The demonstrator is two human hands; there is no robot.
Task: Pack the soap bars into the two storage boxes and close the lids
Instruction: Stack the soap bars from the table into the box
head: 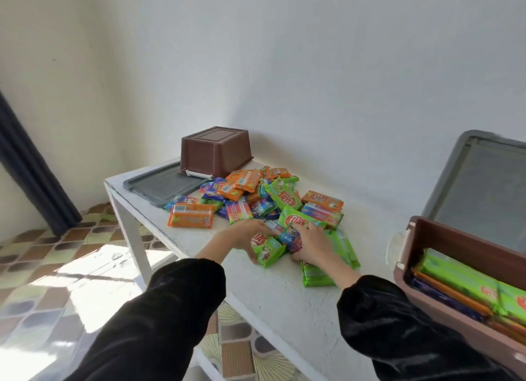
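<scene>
Both hands are set at the near edge of the soap pile (256,198) on the table (273,289). The left hand (247,237) is cupped round a green bar (269,252), with the thumb at its near side and the fingers laid over its far side. The right hand (310,244) is curled over a blue bar (290,239), which is pinched between fingers and thumb. At the right an open box (444,241) is partly filled with bars stood on edge, its lid (484,187) raised behind. At the far edge an upturned box (216,153) is rested on a flat lid (159,185).
</scene>
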